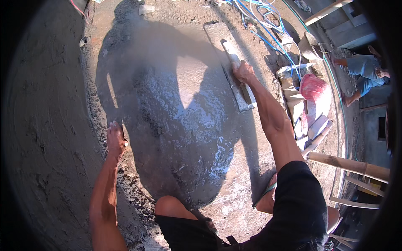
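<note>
My right hand (243, 72) is wrapped round the handle of a long, rectangular plastering float (220, 38). The float lies flat, or nearly so, on the wet grey cement floor (197, 119) ahead and right of me. Much of this cement is in my shadow, and its middle has a rough, shiny texture. At the left, my left hand (115, 136) rests by the edge of a smoother grey surface (50, 125), fingers stretched forward and thumb apart. A small pale spot shows at the thumb; I cannot tell what it is.
Dusty haze hangs over the far cement. Blue and white cables (268, 31), a bucket (309, 45), a torn paper bag (292, 90) and a red-and-white sack (314, 90) lie right. Bamboo poles (347, 164) and a person in blue (363, 72) are at the far right.
</note>
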Tool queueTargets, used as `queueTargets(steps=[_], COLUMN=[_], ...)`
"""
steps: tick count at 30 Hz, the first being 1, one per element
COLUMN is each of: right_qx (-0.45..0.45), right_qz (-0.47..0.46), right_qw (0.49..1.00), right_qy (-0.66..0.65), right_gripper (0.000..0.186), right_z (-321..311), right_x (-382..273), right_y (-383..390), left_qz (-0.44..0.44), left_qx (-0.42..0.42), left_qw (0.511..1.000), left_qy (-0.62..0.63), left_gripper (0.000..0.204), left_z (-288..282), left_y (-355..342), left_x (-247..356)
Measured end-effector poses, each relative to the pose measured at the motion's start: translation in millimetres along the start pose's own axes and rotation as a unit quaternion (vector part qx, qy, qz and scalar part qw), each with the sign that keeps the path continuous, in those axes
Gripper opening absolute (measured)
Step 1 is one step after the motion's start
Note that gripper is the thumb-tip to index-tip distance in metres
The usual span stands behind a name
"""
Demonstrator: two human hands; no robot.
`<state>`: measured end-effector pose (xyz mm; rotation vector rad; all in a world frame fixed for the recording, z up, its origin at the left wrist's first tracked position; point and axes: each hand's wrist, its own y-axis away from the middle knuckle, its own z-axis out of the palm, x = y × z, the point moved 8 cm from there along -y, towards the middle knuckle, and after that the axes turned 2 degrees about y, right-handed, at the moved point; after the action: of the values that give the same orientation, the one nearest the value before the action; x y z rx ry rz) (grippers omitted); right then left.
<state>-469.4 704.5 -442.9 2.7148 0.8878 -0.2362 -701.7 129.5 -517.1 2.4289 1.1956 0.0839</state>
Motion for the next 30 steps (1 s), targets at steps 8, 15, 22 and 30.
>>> queueTargets(steps=[8, 15, 22, 30], right_qx=[0.063, 0.072, 0.050, 0.046], right_qz=[0.082, 0.208, 0.124, -0.018], right_qw=[0.993, 0.974, 0.991, 0.997], right_qy=[-0.051, -0.057, -0.032, 0.064], right_gripper=[0.066, 0.069, 0.069, 0.063], right_z=[-1.1, -5.9, -7.7, -18.1], right_x=[93.5, 118.9, 2.6, -49.9], right_y=[113.9, 84.4, -65.2, -49.3], left_qz=[-0.007, 0.026, 0.036, 0.027], left_qx=[-0.004, 0.002, 0.031, -0.039], left_qw=[0.999, 0.999, 0.998, 0.996], left_qy=[0.032, -0.034, -0.047, -0.077], left_gripper=[0.111, 0.117, 0.110, 0.114], left_z=[10.0, 5.8, -9.6, -16.4], left_y=[-3.8, 0.3, 6.3, 7.0], left_x=[-6.1, -1.6, 7.3, 11.0])
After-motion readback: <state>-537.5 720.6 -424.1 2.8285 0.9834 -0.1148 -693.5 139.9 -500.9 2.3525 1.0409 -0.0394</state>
